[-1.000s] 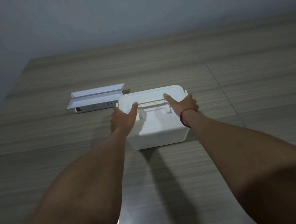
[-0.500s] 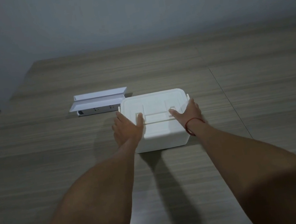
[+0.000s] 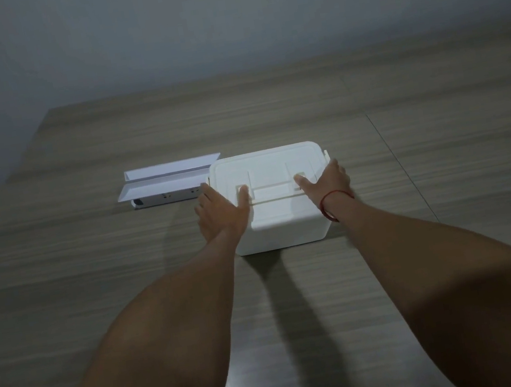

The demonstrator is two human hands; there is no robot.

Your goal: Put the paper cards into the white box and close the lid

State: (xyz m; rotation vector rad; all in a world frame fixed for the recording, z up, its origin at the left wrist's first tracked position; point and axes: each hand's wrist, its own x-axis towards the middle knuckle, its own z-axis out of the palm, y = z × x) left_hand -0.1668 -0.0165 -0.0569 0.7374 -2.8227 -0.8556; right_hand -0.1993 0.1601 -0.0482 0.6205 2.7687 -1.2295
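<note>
Both hands, left [image 3: 220, 214] and right [image 3: 326, 182], lie spread, cupping the box [image 3: 280, 219]; the lid [image 3: 268, 166] looks light, stiff plastic, best gripped by its sides.

White box [image 3: 280, 222] at centre of wooden table [image 3: 403, 123], lid [image 3: 268, 166] seated on top. Left hand [image 3: 218, 212] flat against box at 9 o'clock side, thumb on lid. Right hand [image 3: 326, 182] pressed at 3 o'clock side, thumb on lid, red string [image 3: 328, 207] round wrist. White power strip [image 3: 165, 184] at 10 o'clock, just beside box.
</note>
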